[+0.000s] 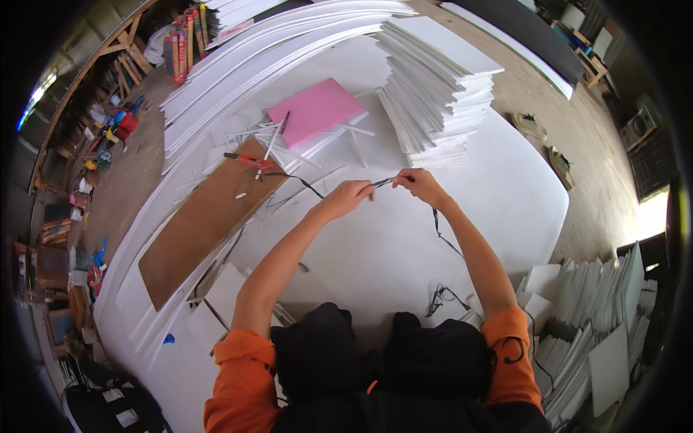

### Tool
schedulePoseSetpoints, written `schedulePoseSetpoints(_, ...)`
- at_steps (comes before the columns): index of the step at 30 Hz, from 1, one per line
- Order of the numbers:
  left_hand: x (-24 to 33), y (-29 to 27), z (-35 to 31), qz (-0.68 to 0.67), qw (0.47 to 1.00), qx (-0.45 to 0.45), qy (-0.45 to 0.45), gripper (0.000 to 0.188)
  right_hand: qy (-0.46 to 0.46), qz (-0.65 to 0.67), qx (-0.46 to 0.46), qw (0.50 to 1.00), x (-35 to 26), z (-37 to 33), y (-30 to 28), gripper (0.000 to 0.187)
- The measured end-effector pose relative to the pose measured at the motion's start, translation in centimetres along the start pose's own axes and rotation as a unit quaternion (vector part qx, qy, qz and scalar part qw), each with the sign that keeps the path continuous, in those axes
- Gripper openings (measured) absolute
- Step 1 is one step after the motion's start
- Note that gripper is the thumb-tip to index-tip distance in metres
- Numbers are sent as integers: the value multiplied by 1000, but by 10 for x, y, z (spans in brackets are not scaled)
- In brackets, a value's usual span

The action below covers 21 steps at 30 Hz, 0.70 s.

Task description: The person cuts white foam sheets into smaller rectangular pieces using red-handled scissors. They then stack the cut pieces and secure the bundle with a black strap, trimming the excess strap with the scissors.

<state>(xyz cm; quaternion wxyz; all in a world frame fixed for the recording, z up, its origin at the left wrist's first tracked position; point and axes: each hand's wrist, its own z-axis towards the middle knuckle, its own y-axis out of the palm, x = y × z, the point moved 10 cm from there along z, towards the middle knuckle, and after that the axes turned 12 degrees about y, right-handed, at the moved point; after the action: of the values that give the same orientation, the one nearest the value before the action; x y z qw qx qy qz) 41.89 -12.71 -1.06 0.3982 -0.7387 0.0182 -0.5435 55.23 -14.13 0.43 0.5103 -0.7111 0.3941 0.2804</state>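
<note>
Dark cord (383,182) noted near centre of the white work surface (368,249), its short span bridging both hands. Left hand (351,196): fingers closed on the cord. Right hand (417,182): cord pinched at the fingertips, a length trailing off toward 5 o'clock. From the hands, pink board (317,110) lies at 11 o'clock, stacked white panels (437,90) at 1, brown board (206,227) between 8 and 9, red-handled tool (249,160) near 10
</note>
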Motion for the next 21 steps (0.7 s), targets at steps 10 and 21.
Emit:
schedulePoseSetpoints(10,-147,-139,-122,179,941,280,-57,28,235,251,-24,939,185,-75,-102,27)
schedulePoseSetpoints(21,-167,-75,-119,332,923,139,-135,21,259,-82,154,950,275,-45,-119,37)
